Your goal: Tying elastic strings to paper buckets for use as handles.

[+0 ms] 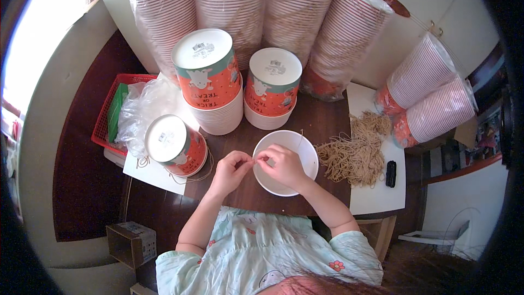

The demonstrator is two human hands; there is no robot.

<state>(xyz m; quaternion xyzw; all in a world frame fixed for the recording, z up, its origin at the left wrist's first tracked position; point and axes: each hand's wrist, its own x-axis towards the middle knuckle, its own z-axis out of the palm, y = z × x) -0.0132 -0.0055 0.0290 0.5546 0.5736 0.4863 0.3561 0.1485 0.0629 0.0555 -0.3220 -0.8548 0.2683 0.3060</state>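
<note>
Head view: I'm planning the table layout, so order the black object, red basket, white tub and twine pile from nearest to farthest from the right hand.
1. White tub: beneath the right hand.
2. Twine pile: right of the tub.
3. Black object: farther right.
4. Red basket: far left.

The bucket (305, 159), round and white inside, sits mouth up near the middle of the table's (326, 120) front edge. A thin tan strand (301, 136) shows at its far rim.
</note>
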